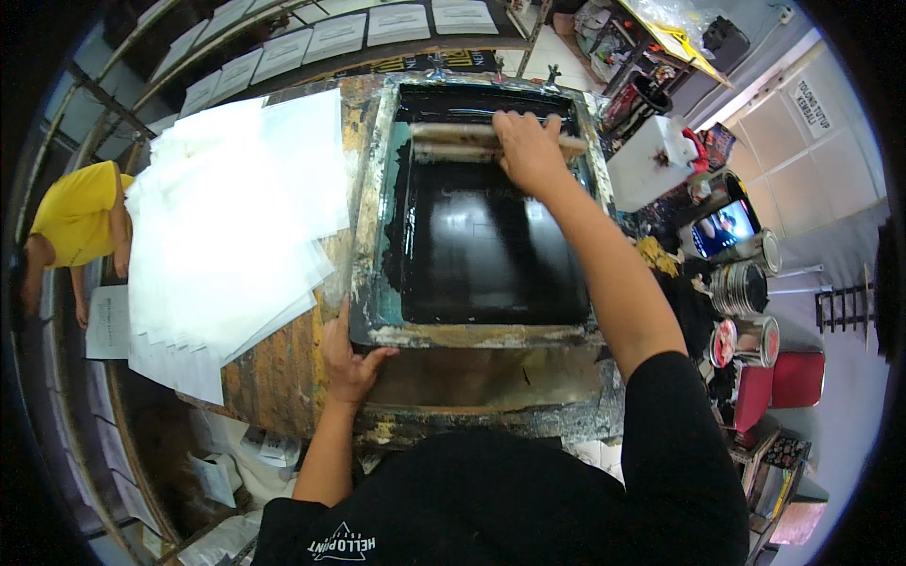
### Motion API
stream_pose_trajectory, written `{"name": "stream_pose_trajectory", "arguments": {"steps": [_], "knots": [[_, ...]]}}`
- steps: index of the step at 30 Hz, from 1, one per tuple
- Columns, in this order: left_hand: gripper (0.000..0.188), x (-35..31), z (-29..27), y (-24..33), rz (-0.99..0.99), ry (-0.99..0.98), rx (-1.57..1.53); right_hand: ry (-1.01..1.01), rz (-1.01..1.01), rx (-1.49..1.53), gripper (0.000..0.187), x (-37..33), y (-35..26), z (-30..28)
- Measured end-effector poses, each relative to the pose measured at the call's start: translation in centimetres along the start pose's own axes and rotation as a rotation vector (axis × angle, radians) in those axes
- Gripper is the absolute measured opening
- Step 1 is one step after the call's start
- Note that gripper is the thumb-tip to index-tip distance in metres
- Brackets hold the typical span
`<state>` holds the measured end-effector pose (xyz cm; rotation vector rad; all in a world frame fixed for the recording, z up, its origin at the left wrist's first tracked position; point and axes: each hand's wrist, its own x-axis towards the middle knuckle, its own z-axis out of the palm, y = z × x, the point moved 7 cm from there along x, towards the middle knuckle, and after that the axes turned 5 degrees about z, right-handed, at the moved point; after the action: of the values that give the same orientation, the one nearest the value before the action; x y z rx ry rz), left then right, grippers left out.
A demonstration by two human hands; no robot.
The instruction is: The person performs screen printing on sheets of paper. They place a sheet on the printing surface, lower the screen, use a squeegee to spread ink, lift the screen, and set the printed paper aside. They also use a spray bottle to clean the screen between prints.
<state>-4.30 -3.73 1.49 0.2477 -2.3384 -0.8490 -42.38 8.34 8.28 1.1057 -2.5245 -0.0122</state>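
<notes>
A screen printing frame (481,334) lies on the worktable in front of me, its mesh (491,255) coated with glossy black ink. Near the frame's far end, my right hand (533,151) grips a wooden squeegee (458,140) that lies crosswise over the mesh. The squeegee is blurred by motion, and its lower edge is hard to make out. At the near left corner of the frame, my left hand (348,363) holds the frame, thumb stretched along the near side and fingers along the left side, partly hidden.
Loose white sheets (236,189) are heaped left of the frame on the stained wooden table (274,377). A person in a yellow shirt (80,217) stands at the far left. To the right are a white jerrycan (651,165), a lit screen (725,228) and several cans (739,288). Racks hold paper stacks (337,36) behind.
</notes>
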Motion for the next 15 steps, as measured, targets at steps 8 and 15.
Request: {"name": "stream_pose_trajectory", "arguments": {"steps": [8, 15], "knots": [[0.095, 0.4, 0.2, 0.4, -0.162, 0.044, -0.289, -0.134, 0.016, 0.066, 0.044, -17.6, -6.1, -11.9], [0.082, 9.4, -4.7, 8.2, -0.032, 0.411, -0.466, 0.262, 0.084, 0.099, 0.043, -14.7, -5.1, -24.0]]}}
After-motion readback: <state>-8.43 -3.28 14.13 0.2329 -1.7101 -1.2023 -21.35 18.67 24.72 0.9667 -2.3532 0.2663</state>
